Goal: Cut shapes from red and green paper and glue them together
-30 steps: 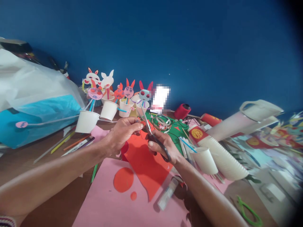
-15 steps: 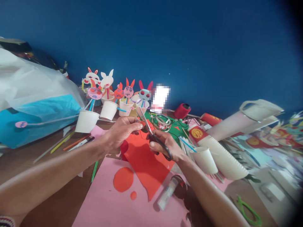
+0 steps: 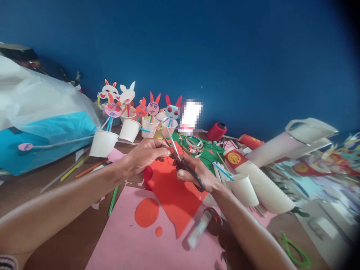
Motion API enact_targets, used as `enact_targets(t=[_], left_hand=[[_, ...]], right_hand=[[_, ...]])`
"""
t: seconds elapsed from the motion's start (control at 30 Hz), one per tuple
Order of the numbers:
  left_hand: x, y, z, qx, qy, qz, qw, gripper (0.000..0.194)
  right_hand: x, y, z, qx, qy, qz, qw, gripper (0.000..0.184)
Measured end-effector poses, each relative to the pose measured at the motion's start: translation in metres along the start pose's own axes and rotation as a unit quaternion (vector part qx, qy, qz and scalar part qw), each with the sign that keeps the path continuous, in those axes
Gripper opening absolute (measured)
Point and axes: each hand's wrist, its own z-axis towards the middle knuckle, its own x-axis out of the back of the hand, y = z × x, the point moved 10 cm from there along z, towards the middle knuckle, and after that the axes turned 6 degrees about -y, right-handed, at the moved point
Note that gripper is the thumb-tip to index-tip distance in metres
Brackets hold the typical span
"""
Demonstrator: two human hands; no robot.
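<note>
My right hand [image 3: 195, 173] is closed round the black handles of a pair of scissors [image 3: 174, 145], whose blades point up and away to the left. Between thumb and fingers, my left hand [image 3: 149, 153] pinches a small piece of orange paper [image 3: 170, 149] right beside the blades. Under both hands lies a larger sheet of orange paper [image 3: 177, 198] with a curved cut edge. It rests on a pink sheet [image 3: 118, 236], where an orange paper circle [image 3: 146, 212] and a smaller orange disc [image 3: 159, 231] also lie.
White paper cups [image 3: 103, 143] with paper rabbit puppets stand at the back left. A glue stick [image 3: 199, 229] lies on the pink sheet. At right are a long stack of cups [image 3: 267, 187], a pitcher [image 3: 281, 140] and green scissors [image 3: 295, 251]. A plastic bag [image 3: 42, 97] bulges at left.
The scissor blades have shifted slightly beside the small orange piece. Both hands keep nearly the same place and grip, and the things on the table have not moved.
</note>
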Motion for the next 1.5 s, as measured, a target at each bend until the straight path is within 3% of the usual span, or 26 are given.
enact_targets(t=[0.77, 1.0, 1.23, 1.37, 1.5], left_hand=[[-0.004, 0.006, -0.001, 0.020, -0.053, 0.069, 0.996, 0.010], [-0.004, 0.006, -0.001, 0.026, -0.056, 0.070, 0.996, 0.011], [-0.008, -0.001, -0.001, 0.043, -0.071, 0.065, 0.994, 0.011], [-0.008, 0.000, -0.002, 0.043, -0.070, 0.056, 0.995, 0.008], [-0.012, 0.003, -0.004, 0.038, -0.076, 0.050, 0.995, 0.005]], right_hand=[[-0.003, 0.013, -0.001, -0.046, -0.007, 0.087, 0.995, 0.036], [-0.001, 0.011, -0.002, -0.055, -0.020, 0.073, 0.996, 0.038], [0.010, -0.007, -0.009, -0.042, -0.066, -0.030, 0.997, 0.037], [0.022, -0.009, -0.013, -0.052, -0.034, -0.045, 0.997, 0.031], [0.018, -0.008, -0.021, -0.067, -0.098, -0.066, 0.991, 0.026]])
